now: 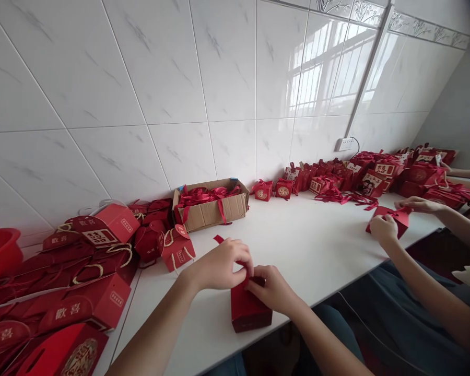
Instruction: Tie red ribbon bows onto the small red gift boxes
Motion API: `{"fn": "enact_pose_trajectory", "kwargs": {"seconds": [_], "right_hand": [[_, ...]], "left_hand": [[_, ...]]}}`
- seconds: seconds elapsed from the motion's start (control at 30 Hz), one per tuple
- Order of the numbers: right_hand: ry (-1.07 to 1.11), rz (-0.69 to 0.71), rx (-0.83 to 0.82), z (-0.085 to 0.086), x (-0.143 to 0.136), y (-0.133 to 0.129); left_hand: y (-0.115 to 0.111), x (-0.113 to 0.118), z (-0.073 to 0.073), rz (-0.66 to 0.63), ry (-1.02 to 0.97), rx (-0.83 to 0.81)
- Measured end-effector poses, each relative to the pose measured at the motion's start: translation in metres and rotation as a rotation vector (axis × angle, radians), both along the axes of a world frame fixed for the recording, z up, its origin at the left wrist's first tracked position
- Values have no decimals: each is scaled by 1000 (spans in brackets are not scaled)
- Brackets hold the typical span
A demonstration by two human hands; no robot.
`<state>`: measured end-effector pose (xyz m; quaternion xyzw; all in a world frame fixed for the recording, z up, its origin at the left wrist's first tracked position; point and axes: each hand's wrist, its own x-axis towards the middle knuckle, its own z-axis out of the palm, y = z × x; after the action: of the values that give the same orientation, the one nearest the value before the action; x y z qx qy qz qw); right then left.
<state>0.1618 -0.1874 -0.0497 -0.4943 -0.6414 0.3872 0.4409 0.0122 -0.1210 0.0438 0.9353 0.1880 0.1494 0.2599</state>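
A small red gift box stands on the white table close to its front edge. Over the box's top, my left hand is closed in a pinch, its fingertips bent down. A red ribbon end sticks out behind that hand. My right hand is closed at the top of the box, thumb and fingers pressed against it. The fingertips of both hands meet there and hide part of the ribbon and the box's top.
A cardboard box of red ribbons stands by the tiled wall. Left lie piled red boxes with rope handles and a red basin. Several finished-looking boxes line the back right. A co-worker's hands hold another red box at right.
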Motion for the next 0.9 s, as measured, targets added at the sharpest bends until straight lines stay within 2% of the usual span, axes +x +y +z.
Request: {"fn": "enact_pose_trajectory", "kwargs": {"seconds": [0.1, 0.17, 0.23, 0.3, 0.33, 0.43, 0.5, 0.6, 0.67, 0.9], "right_hand": [[16, 92, 25, 3, 4, -3], [48, 71, 4, 2, 5, -4], [78, 23, -26, -1, 4, -3], [88, 5, -42, -4, 3, -2], [83, 8, -42, -5, 2, -1], [60, -8, -22, -10, -2, 1], [99, -58, -13, -14, -4, 1], [234, -102, -28, -20, -9, 1], [267, -101, -23, -23, -12, 1], [138, -164, 68, -19, -14, -2]], "left_hand": [[12, 16, -18, 37, -45, 22], [15, 17, -32, 183, -101, 88], [13, 10, -44, 392, -209, 161], [7, -1, -52, 531, -293, 136], [3, -7, -55, 542, -299, 66], [-10, -22, -64, 457, -243, -211], [-17, -26, -71, 460, -258, -298], [-24, -28, -80, 505, -340, -349], [-27, -27, -85, 491, -374, -394], [-26, -26, -96, 486, -379, -345]]}}
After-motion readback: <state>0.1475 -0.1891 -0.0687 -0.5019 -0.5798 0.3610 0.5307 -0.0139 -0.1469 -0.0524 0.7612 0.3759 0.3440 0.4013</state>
